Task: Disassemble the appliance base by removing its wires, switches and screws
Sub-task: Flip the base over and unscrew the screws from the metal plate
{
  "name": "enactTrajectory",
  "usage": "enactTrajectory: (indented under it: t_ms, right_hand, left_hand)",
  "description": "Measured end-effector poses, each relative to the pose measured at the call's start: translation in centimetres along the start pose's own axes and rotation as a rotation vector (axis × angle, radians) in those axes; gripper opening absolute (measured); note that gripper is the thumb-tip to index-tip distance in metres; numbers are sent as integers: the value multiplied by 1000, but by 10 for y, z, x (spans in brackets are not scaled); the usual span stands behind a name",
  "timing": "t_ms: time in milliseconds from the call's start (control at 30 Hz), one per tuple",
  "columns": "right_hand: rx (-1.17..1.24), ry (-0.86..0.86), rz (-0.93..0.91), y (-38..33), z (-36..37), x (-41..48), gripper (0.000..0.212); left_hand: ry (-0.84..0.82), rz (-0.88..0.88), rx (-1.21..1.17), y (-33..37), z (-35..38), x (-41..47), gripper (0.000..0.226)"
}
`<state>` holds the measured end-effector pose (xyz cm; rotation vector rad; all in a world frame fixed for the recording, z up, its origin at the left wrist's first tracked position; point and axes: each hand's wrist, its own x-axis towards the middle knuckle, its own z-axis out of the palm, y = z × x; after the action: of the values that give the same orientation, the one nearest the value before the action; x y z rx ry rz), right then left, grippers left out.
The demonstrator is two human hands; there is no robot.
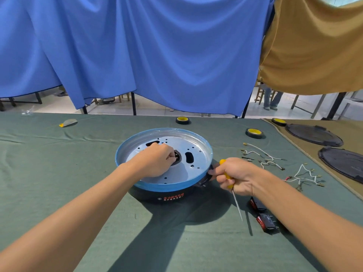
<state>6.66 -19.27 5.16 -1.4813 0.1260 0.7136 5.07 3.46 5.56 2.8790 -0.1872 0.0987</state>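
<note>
Right hand (235, 177) grips screwdriver (229, 181), tip pointing back toward wearer.

lettering on the appliance base (172, 199)
two lines of chinese characters, red above white, on its black side; too blurred to read.

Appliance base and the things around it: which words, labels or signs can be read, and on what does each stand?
"多功能电热锅": red print on the black side of the appliance base.
Line below it: too blurred to read.
Labels on the switches: too small to read.
</note>
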Motion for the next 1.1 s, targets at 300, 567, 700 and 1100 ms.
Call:
enactTrajectory:
  t_ms: [300,567,700,1100]
  right_hand:
    - [-46,125,-50,-18,-21,23,32]
    - [-222,46,59,-32,-38,16,18]
    - [-169,53,49,-32,-36,24,29]
    - [-551,388,-282,-55,-12,19,14]
  left_hand:
    - [-77,43,1,15,-14,-6,32]
    - [-122,59,7,24,-19,-8,28]
    - [-143,47,1,24,-19,-8,35]
    - [-126,194,21,37,-5,5,58]
